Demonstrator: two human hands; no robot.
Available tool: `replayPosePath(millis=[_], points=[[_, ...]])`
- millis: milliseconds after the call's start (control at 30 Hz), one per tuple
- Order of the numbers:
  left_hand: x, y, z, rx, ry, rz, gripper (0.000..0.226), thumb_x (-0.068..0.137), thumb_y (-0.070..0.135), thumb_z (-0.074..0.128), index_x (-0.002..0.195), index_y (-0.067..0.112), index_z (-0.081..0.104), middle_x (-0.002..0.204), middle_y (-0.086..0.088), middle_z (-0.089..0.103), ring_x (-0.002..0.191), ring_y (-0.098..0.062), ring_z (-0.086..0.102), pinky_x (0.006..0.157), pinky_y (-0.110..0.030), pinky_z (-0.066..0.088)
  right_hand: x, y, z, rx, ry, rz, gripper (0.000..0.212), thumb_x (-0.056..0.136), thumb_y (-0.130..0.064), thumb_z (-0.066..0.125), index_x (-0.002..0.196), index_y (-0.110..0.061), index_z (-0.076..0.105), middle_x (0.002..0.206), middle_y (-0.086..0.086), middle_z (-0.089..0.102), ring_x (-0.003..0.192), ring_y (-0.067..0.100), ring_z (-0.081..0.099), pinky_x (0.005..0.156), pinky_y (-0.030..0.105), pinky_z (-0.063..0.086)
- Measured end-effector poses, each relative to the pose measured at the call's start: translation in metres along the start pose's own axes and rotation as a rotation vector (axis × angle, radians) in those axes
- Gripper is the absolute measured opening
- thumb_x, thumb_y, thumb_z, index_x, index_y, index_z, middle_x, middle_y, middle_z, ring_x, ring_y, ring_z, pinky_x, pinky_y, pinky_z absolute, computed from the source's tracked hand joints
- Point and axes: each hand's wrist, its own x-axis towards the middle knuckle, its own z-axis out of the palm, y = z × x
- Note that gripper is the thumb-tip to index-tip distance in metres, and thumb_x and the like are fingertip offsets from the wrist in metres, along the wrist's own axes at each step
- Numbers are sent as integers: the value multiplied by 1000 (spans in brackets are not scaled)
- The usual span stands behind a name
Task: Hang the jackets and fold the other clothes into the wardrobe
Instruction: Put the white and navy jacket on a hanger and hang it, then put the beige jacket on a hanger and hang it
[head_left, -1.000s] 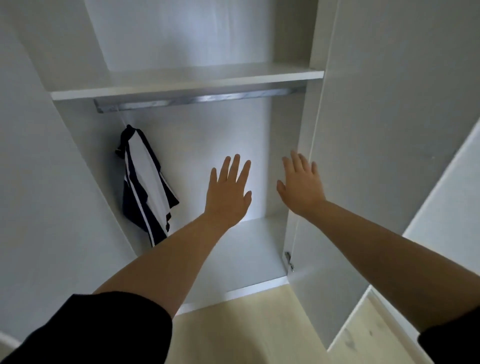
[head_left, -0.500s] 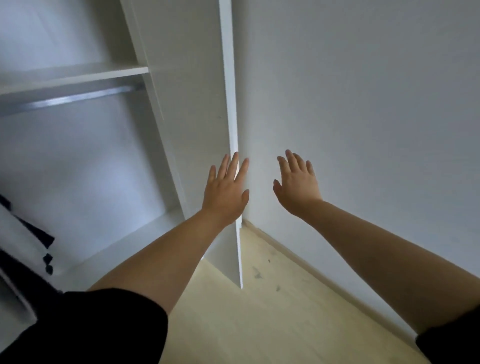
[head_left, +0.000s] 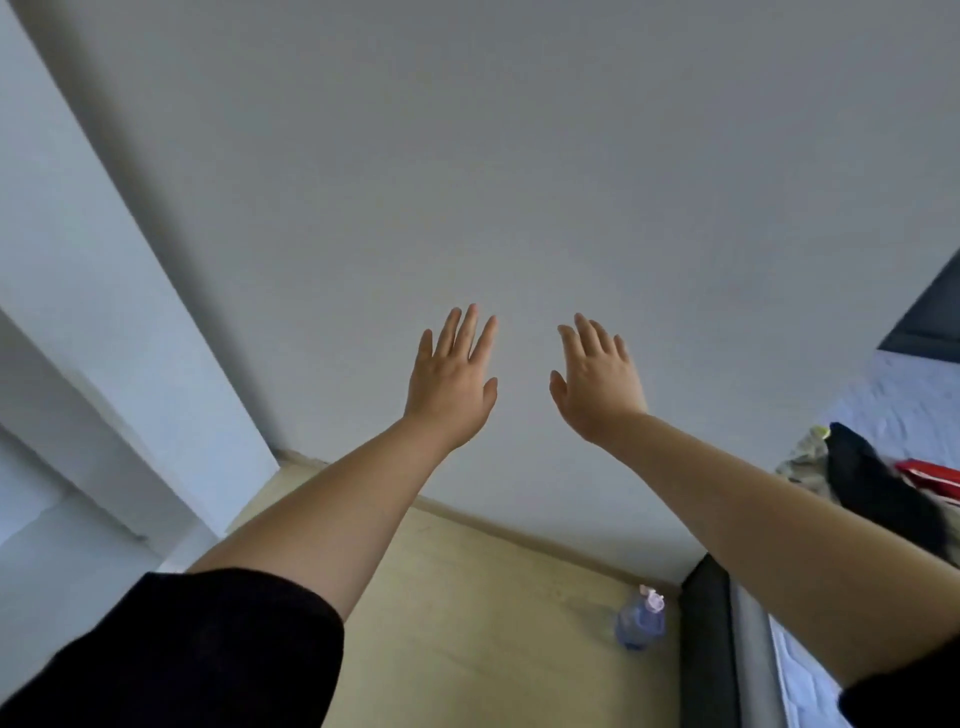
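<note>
My left hand (head_left: 453, 379) and my right hand (head_left: 597, 382) are both stretched out in front of me, fingers straight, holding nothing, against a bare white wall. A pile of clothes (head_left: 872, 483), dark with a red piece and a patterned piece, lies on the bed at the right edge. The white wardrobe door (head_left: 104, 312) shows only at the left edge; the wardrobe's inside and the hanging jacket are out of view.
A bed (head_left: 904, 405) with a light blue sheet and dark frame (head_left: 706, 639) stands at the right. A blue water bottle (head_left: 640, 621) stands on the wooden floor (head_left: 493, 623) beside the bed frame.
My view has swung right, away from the open wardrobe and the hanging jacket, across the door to the wall and bed. Both hands stay outstretched and empty.
</note>
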Motion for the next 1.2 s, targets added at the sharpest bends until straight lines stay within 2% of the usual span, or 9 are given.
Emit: replayPosePath(millis=[200,500,667,767,867,967,1033,1200], points=[[55,93,46,-60,-53,134,69,99,39,33,153,17,-5,161,-8,-7,148,-26,-6,117,-47,5,-6,114,16,-2,-25,127,58,97,-30,41,148,-9,22,158,13,17,145,27,13,118,44,13],[149,174,125,-131,-101,304,70,99,38,34,152,16,-7,160,-8,-11,147,-27,-10,118,-46,1,13,224,60,-105,-31,267,62,96,-27,44,149,-8,20,160,14,8,147,29,7,119,43,6],[183,220,164,-184,-95,346,72,98,36,38,153,17,-4,160,-8,-10,147,-26,-11,118,-45,0,14,274,89,-204,-110,256,65,96,-29,42,151,-8,13,160,14,1,148,29,0,118,42,0],[188,242,193,-200,-114,326,73,98,35,38,152,18,-8,160,-7,-15,147,-26,-14,117,-45,-2,11,299,111,-231,-127,254,67,96,-29,41,152,-8,11,160,15,-1,148,29,-3,116,41,-6],[188,261,224,-205,-131,305,74,99,34,37,152,18,-11,159,-7,-18,146,-26,-16,117,-45,-3,5,322,140,-287,-181,181,69,96,-29,41,152,-7,8,160,15,-4,148,28,-7,115,41,-11],[188,281,261,-202,-142,244,75,98,35,40,152,18,-9,159,-8,-16,147,-26,-14,117,-45,-1,-1,348,178,-329,-210,85,69,94,-28,43,152,-5,12,159,15,-3,146,27,-12,116,43,-9],[184,292,288,-205,-139,211,75,97,35,42,153,17,-5,160,-9,-13,147,-27,-12,117,-47,2,-7,363,204,-342,-200,38,68,91,-25,49,150,-4,21,159,17,4,146,28,-6,116,45,-4],[158,317,351,-219,-157,166,74,97,36,42,153,16,-2,160,-9,-11,148,-27,-10,117,-47,4,-32,383,269,-314,-111,-33,69,78,-18,65,141,0,41,153,21,27,144,34,22,114,49,13]])
